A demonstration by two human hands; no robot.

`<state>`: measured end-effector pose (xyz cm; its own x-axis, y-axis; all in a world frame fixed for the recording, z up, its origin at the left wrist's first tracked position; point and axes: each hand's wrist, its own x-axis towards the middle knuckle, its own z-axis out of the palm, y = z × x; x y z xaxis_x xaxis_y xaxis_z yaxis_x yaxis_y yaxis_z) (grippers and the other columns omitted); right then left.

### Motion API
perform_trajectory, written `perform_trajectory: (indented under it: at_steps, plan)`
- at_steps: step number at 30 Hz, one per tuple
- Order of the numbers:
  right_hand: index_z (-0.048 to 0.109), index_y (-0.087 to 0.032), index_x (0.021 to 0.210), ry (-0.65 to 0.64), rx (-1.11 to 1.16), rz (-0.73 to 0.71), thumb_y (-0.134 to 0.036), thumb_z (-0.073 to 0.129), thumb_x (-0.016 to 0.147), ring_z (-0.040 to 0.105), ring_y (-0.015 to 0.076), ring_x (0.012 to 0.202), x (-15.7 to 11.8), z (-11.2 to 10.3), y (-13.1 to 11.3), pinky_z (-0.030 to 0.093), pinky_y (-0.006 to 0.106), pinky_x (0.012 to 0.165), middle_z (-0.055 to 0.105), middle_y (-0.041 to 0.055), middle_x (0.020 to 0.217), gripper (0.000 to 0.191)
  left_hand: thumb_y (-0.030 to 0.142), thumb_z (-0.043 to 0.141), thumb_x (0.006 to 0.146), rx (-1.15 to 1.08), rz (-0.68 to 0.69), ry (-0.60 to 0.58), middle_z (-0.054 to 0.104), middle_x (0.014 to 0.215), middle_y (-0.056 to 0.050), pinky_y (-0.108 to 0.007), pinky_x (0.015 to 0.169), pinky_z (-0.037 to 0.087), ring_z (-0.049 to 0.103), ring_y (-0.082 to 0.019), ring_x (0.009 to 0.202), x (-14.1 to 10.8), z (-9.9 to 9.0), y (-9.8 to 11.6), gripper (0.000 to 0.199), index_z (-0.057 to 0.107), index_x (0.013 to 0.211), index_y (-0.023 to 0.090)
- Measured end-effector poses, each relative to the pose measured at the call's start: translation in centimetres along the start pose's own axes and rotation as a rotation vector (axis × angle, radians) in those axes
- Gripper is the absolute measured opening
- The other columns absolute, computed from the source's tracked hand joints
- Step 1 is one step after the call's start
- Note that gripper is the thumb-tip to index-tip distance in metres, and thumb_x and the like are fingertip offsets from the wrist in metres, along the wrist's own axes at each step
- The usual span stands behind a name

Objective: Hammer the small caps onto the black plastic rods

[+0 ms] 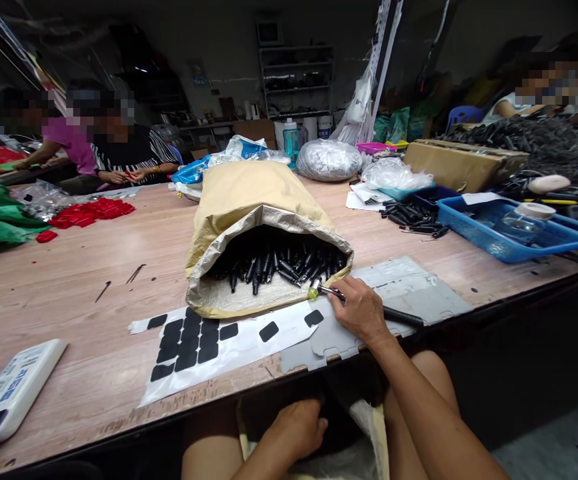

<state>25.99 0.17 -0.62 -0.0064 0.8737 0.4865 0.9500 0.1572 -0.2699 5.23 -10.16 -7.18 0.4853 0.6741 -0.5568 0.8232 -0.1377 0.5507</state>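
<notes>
My right hand (361, 308) is closed around a small hammer (403, 317) with a black grip, a metal shaft and a yellow-green head. The hammer lies low over the table, its head at the front lip of a tan woven sack (259, 180). Inside the sack's open mouth lie many black pen-like tubular pieces (269, 263). Low in view, my left hand (296, 427) is curled over a second open sack (379, 433) between my legs; its fingertips and anything in them are hidden. A white sheet with black rounded stickers (183, 343) lies before the tan sack.
A grey board (403, 287) lies under my right hand. Blue tray (513, 243) with a jar, loose black pieces (413, 223) and a cardboard box (461, 163) stand right. Red pieces (91, 212) and a white device (13, 393) lie left. Other people sit across.
</notes>
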Motion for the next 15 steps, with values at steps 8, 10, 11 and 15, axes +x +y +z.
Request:
perform_trajectory:
  at_steps: [8, 10, 11, 15]
  plan:
    - [0.069, -0.024, 0.099, 0.009, 0.004, 0.004, -0.028, 0.060, 0.090, 0.057, 0.0209, 0.092, -0.1, 0.1, 0.0, 0.038, 0.031, 0.081, 0.068, 0.0041, 0.095, 0.013, 0.040, 0.051, 0.094, -0.232, 0.339, 0.127, 0.074, 0.087, -0.003, -0.025, 0.067, 0.050, 0.066, -0.017, 0.075, -2.5, -14.1, 3.9, 0.031, 0.072, 0.107, 0.021]
    - [0.069, -0.024, 0.098, 0.010, 0.011, 0.006, -0.027, 0.060, 0.089, 0.057, 0.0206, 0.092, -0.1, 0.1, 0.0, 0.038, 0.031, 0.080, 0.068, 0.0038, 0.095, 0.013, 0.030, 0.048, 0.095, -0.137, 0.248, 0.548, 0.074, 0.100, -0.005, -0.030, 0.078, 0.051, 0.066, -0.019, 0.084, -0.3, -17.8, 2.4, 0.029, 0.071, 0.111, 0.021]
    - [0.069, -0.024, 0.098, 0.010, 0.015, 0.006, -0.027, 0.061, 0.089, 0.057, 0.0205, 0.092, 0.0, 0.1, 0.1, 0.038, 0.030, 0.080, 0.068, 0.0036, 0.095, 0.013, 0.022, 0.046, 0.093, -0.053, 0.204, 0.735, 0.072, 0.113, -0.006, -0.033, 0.087, 0.050, 0.065, -0.021, 0.095, 1.0, -19.4, 1.6, 0.033, 0.069, 0.117, 0.022]
    - [0.068, -0.023, 0.097, 0.005, 0.026, 0.011, -0.027, 0.061, 0.088, 0.057, 0.0203, 0.092, 0.1, 0.1, 0.1, 0.038, 0.030, 0.081, 0.067, 0.0028, 0.094, 0.012, -0.001, 0.047, 0.074, 0.307, 0.104, 0.916, 0.065, 0.134, -0.007, -0.042, 0.099, 0.043, 0.053, -0.029, 0.120, 5.0, -23.6, -1.1, 0.063, 0.061, 0.131, 0.023]
